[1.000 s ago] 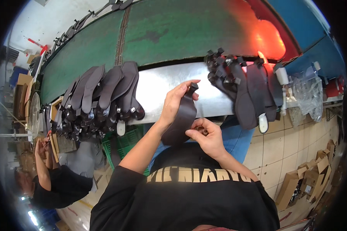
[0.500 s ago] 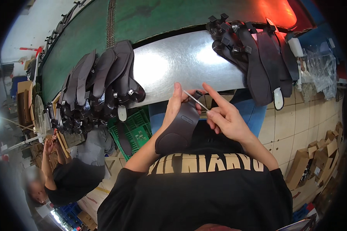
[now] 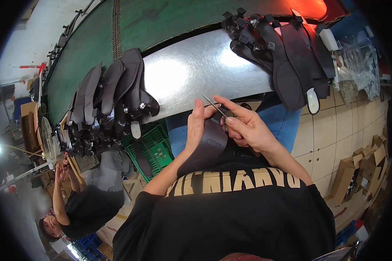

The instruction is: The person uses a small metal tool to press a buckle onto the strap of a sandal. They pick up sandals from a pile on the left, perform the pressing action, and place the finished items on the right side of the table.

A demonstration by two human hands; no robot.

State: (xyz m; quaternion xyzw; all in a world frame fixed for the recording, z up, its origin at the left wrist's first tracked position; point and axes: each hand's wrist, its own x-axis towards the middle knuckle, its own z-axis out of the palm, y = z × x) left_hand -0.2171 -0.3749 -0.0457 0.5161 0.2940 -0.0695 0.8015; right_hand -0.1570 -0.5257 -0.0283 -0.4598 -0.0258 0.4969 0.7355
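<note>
A dark brown sandal [image 3: 207, 148] is held in front of my chest, its wide smooth insole turned toward me. My left hand [image 3: 196, 130] is closed around its far part, thumb upright. In my right hand [image 3: 255, 132] a thin metal rod [image 3: 214, 105] is pinched between thumb and fingers, slanting up and left over the sandal's far end. The right index finger stretches along beside the rod. Fingers and the sandal itself hide what lies beneath the rod, so I cannot tell whether its tip touches anything.
Beyond my hands lies a shiny metal sheet [image 3: 196, 69] on a green conveyor table [image 3: 161, 19]. Heaps of similar sandals flank it, left [image 3: 113, 87] and right [image 3: 287, 61]. A green crate [image 3: 154, 152] stands below left. Another person [image 3: 91, 204] works at left; cardboard boxes [image 3: 357, 178] sit at right.
The sandal has tipped, showing less of its wide near end. My right hand has shifted slightly left, with the rod's tip now farther out past the left thumb. The whole view has shifted a little.
</note>
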